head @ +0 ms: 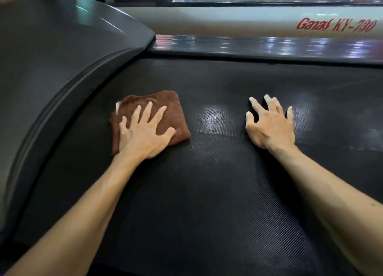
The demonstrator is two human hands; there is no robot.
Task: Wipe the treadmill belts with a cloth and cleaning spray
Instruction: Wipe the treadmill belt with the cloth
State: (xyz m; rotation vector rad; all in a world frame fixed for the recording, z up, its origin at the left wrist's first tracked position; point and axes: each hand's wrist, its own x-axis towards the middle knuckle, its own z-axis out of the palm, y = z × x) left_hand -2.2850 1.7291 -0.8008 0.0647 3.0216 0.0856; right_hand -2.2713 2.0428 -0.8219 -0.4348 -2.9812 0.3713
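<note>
While the left hand (145, 134) presses flat with spread fingers on a folded brown cloth (165, 114) lying on the black treadmill belt (207, 193) near the grey motor cover (62, 58), the right hand (269, 126) rests fingertips-down, fingers splayed, on bare belt well apart.

Count: 1 brown cloth (153, 115); 1 black belt (207, 193); 2 hands, left hand (143, 137) and right hand (269, 126) (both bare); 1 grey motor cover (51, 58).
</note>
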